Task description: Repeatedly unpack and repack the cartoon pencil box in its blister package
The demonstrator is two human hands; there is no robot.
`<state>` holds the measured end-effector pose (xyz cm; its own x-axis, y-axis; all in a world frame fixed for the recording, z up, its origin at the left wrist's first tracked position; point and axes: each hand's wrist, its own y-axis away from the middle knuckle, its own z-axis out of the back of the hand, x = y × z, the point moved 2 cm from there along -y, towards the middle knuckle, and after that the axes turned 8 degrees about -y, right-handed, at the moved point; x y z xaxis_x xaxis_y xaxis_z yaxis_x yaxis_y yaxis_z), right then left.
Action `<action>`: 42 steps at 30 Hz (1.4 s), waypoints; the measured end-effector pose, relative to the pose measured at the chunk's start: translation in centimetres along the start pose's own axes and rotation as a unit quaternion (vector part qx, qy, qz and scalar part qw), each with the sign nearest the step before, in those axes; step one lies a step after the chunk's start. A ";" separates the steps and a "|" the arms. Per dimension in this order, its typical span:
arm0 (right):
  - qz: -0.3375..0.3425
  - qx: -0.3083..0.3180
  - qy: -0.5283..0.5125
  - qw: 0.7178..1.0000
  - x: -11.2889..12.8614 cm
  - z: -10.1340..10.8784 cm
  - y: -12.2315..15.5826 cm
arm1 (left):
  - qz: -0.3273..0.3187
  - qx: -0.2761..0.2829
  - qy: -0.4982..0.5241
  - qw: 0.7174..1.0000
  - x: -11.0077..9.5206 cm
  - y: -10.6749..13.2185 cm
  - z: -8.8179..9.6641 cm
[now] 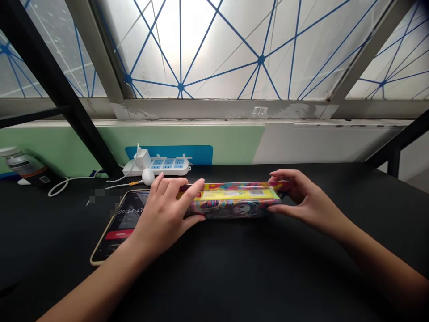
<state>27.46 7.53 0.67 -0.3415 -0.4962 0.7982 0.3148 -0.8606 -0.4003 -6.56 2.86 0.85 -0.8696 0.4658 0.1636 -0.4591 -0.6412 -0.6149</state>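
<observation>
A long, glossy package (234, 201) with a colourful cartoon print, a yellow band and a barcode lies crosswise over the black table. My left hand (170, 201) is closed round its left end, with the thumb low on the near side and the fingers over the top. At the other end, my right hand (298, 197) pinches the package between the thumb in front and the fingers behind. The right fingertips are partly hidden by it. Under and beside my left wrist lies a phone (115, 223) with a timer on its lit screen.
Behind the phone stands a white power strip (170, 165) with a plugged-in adapter (143, 158) and white cables. A dark bottle with a white cap (28, 165) is at the far left. Black frame bars (77, 120) slant at both sides; a window runs along the back.
</observation>
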 end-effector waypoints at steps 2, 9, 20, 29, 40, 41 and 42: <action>0.007 0.033 0.016 0.999 0.5 -0.6 0.1 | -0.012 0.020 -0.023 0.999 -0.5 0.1 0.1; 0.098 0.131 0.160 0.974 1.8 -1.3 0.8 | -0.005 0.078 -0.023 0.997 -2.4 0.3 0.8; 0.115 0.170 0.191 0.960 1.0 -0.7 1.2 | 0.007 0.116 -0.054 0.992 -3.7 0.5 1.4; 0.148 0.224 0.273 0.924 1.2 -2.3 1.7 | -0.054 0.210 -0.015 0.976 -4.0 0.5 0.6; 0.181 0.303 0.285 0.891 2.9 -7.3 1.7 | 0.043 0.297 0.049 0.953 -1.8 0.7 -1.3; 0.167 0.308 0.284 0.892 2.7 -6.6 1.6 | 0.048 0.305 0.051 0.950 -1.8 0.7 -1.3; 0.150 0.310 0.285 0.895 2.4 -5.6 1.6 | 0.052 0.311 0.051 0.948 -1.7 0.6 -1.3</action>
<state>22.13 4.33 -0.55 -0.4987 -0.8245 0.2674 0.8388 -0.5368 -0.0909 -5.13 2.47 -0.81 -0.9084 0.4169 0.0316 -0.4179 -0.9073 -0.0457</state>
